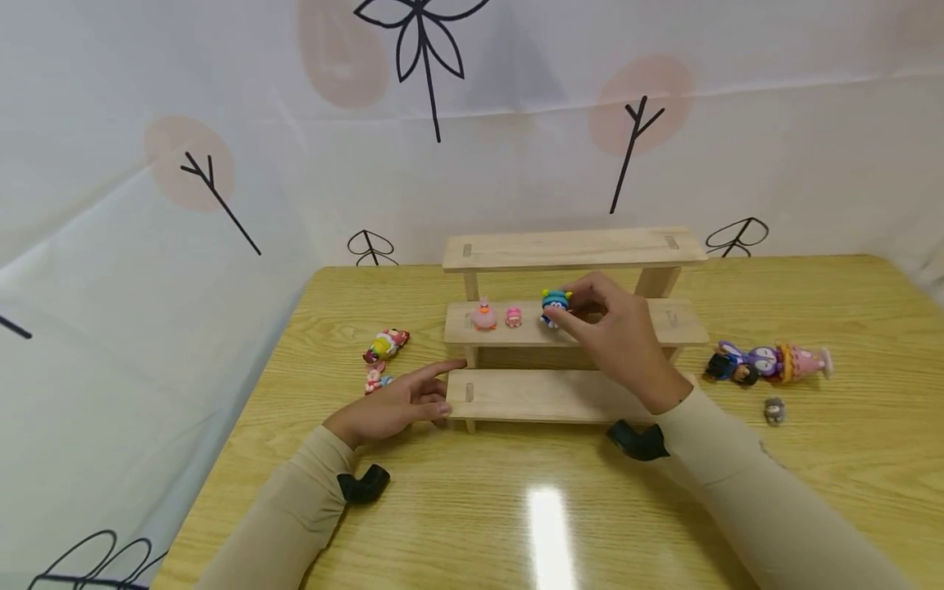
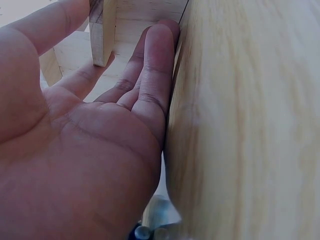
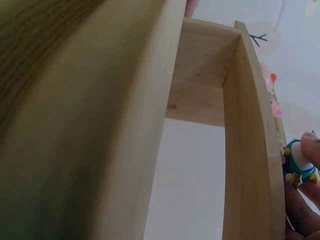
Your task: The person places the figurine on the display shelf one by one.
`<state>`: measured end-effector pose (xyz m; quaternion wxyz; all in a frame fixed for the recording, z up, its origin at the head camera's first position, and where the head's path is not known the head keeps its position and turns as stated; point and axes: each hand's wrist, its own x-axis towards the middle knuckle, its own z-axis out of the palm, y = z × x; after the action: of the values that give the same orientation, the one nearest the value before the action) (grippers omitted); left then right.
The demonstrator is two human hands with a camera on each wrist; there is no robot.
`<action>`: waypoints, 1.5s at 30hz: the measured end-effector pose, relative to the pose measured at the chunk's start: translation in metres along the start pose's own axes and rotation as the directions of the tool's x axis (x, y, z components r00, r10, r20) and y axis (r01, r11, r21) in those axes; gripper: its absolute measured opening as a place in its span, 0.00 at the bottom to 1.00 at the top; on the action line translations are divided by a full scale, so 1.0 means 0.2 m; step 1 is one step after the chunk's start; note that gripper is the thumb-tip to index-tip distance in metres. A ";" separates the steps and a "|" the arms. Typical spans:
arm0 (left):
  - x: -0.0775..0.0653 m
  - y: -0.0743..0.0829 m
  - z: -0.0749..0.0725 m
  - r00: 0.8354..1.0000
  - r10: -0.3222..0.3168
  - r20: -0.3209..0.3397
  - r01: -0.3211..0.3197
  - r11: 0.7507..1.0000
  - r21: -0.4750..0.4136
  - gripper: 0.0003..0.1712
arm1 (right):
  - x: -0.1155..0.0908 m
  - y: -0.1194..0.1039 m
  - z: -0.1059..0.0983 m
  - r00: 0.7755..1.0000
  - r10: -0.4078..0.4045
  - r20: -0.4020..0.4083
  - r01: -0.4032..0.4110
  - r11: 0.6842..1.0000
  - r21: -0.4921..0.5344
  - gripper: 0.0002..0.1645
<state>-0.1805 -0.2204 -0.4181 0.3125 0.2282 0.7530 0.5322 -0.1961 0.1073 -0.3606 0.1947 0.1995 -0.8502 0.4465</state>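
I pinch a figure (image 1: 556, 305), blue with yellow horns, upright at my shelf's middle tier (image 1: 531, 331), about midway between its side edges. The shelf (image 1: 538, 395), three-tiered pale wood, stands upright.

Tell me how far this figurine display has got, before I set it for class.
Looks done: a pink duck-like figure and a small pink figure sit on the middle shelf. In hand: the right hand pinches a blue figure at that shelf. Probably remaining: the yellow figure, pink-and-blue figure, purple figure, dark-haired figure and gray figure, all on the table.
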 end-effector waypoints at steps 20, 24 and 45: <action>0.01 0.01 0.00 1.000 0.007 -0.001 -0.007 1.000 0.014 0.38 | -0.01 -0.01 0.02 0.999 -0.024 0.038 0.025 0.999 -0.030 0.18; 0.01 0.01 0.00 1.000 -0.009 -0.007 0.009 1.000 0.021 0.38 | 0.00 0.00 0.02 0.998 -0.016 0.058 0.018 0.999 -0.039 0.20; 0.00 0.01 0.00 1.000 -0.020 -0.017 0.020 0.999 0.032 0.38 | -0.01 0.00 0.01 0.994 -0.041 0.101 0.047 0.997 -0.066 0.33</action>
<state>-0.1798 -0.2192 -0.4164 0.3080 0.2213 0.7662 0.5188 -0.1957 0.1059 -0.3624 0.1688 0.2333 -0.8690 0.4023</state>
